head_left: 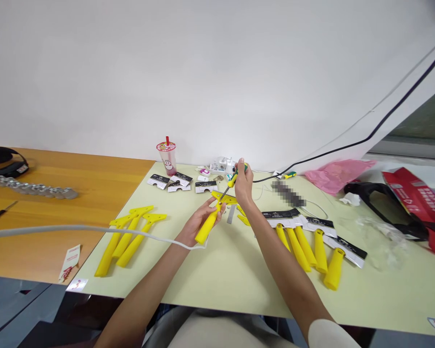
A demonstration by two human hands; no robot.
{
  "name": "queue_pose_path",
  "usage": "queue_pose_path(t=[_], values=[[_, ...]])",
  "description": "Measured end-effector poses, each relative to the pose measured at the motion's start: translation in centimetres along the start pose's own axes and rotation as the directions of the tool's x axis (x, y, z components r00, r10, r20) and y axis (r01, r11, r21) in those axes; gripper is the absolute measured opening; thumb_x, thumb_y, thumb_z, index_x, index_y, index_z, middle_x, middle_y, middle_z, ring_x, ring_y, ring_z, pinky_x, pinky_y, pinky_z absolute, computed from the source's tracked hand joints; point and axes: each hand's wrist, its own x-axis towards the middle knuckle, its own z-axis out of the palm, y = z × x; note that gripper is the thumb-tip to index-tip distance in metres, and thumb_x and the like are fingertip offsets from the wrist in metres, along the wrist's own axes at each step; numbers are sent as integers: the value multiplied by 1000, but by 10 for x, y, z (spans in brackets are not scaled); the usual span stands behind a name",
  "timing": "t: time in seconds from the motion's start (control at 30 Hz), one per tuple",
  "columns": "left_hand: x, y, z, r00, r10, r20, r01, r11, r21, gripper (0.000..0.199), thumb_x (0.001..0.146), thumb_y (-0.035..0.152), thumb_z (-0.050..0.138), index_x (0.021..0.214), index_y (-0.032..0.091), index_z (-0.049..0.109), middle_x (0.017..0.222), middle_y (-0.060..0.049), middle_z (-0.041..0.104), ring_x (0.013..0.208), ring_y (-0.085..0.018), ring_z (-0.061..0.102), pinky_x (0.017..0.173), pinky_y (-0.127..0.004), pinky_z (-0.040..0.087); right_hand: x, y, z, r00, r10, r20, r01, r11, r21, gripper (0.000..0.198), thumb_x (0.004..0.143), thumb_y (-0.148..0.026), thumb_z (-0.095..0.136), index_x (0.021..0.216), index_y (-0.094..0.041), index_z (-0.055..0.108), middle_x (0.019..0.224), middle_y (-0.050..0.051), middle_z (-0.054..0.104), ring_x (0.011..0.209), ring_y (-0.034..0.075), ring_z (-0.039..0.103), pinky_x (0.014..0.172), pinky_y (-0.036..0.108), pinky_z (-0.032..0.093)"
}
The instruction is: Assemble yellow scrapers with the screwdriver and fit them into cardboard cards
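My left hand (200, 221) is closed around a yellow scraper (207, 227), its handle angled down toward me and its wide head pointing away. In my right hand (243, 183) is a screwdriver (232, 181) with a green and yellow handle. Its shaft slants down to the scraper where head and handle meet; the exact contact at the tip is too small to make out. Just right of the scraper head lies a flat grey metal strip (231, 214). A loose yellow scraper head (243, 220) is partly hidden behind my right forearm.
Three yellow scrapers (132, 237) lie at the left. Several yellow handles (304, 249) and black-and-white cards (317, 224) are at the right. A lidded cup (167, 158) stands at the back left. A white cable (130, 230) crosses before my left forearm; a pink bag (335, 175) lies back right.
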Motion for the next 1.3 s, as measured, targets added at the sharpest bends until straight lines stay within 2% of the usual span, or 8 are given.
queue_pose_path(t=[0.13, 0.3, 0.47, 0.53, 0.63, 0.83, 1.0, 1.3], values=[[2, -1, -1, 1000, 3, -26, -3, 1000, -14, 76, 83, -6, 67, 151, 22, 49, 148, -19, 66, 120, -21, 78, 77, -16, 62, 1, -2, -3, 999, -30, 17, 30, 999, -11, 62, 96, -87, 56, 84, -26, 57, 78, -4, 48, 72, 16, 44, 68, 27, 41], [5, -2, -4, 1000, 8, 6, -8, 1000, -14, 69, 82, -8, 67, 144, 20, 54, 145, -19, 68, 119, -22, 79, 77, -17, 62, 4, -18, -9, 981, -129, 147, 134, 991, -19, 59, 98, -85, 54, 85, -27, 56, 75, -5, 49, 67, 16, 44, 64, 27, 42], [3, -1, -4, 999, 32, 10, -32, 999, 42, 67, 82, -6, 71, 143, 19, 56, 144, -19, 68, 120, -23, 78, 79, -18, 62, 5, -50, -23, 923, -280, 265, 296, 955, -21, 46, 107, -72, 55, 93, -28, 55, 77, -3, 64, 70, 16, 54, 69, 28, 45], [4, -2, -6, 999, 41, 25, -43, 996, 74, 68, 82, -4, 72, 144, 19, 57, 143, -19, 69, 120, -23, 78, 80, -19, 62, 3, -62, -29, 900, -310, 307, 347, 935, -71, 39, 108, -66, 58, 96, -28, 57, 72, -4, 65, 64, 16, 51, 64, 29, 43], [10, -5, -13, 997, 49, 54, -55, 992, 113, 72, 80, -3, 75, 146, 20, 57, 141, -18, 70, 117, -22, 79, 80, -20, 62, -1, -73, -36, 876, -356, 325, 419, 896, -147, 40, 103, -64, 69, 90, -27, 61, 68, -3, 66, 58, 15, 47, 59, 31, 39], [19, -7, -24, 995, 36, 95, -46, 994, 103, 67, 81, -2, 76, 142, 21, 58, 143, -18, 69, 117, -22, 79, 81, -20, 62, -5, -72, -35, 839, -447, 310, 525, 816, -242, 46, 94, -66, 79, 81, -26, 60, 66, -3, 61, 56, 14, 45, 57, 31, 37], [15, -6, -20, 996, 34, 80, -42, 994, 99, 66, 82, -2, 75, 142, 22, 58, 142, -17, 69, 115, -21, 79, 80, -19, 62, -8, -72, -30, 835, -440, 331, 526, 814, -245, 52, 91, -72, 79, 78, -26, 59, 61, -5, 54, 53, 13, 37, 55, 31, 35], [13, -6, -18, 997, 29, 65, -36, 994, 102, 64, 82, -2, 75, 139, 22, 61, 146, -17, 67, 118, -21, 78, 79, -19, 62, -8, -64, -27, 817, -446, 365, 553, 786, -275, 57, 90, -80, 75, 78, -27, 59, 65, -3, 61, 55, 14, 43, 58, 31, 38]])
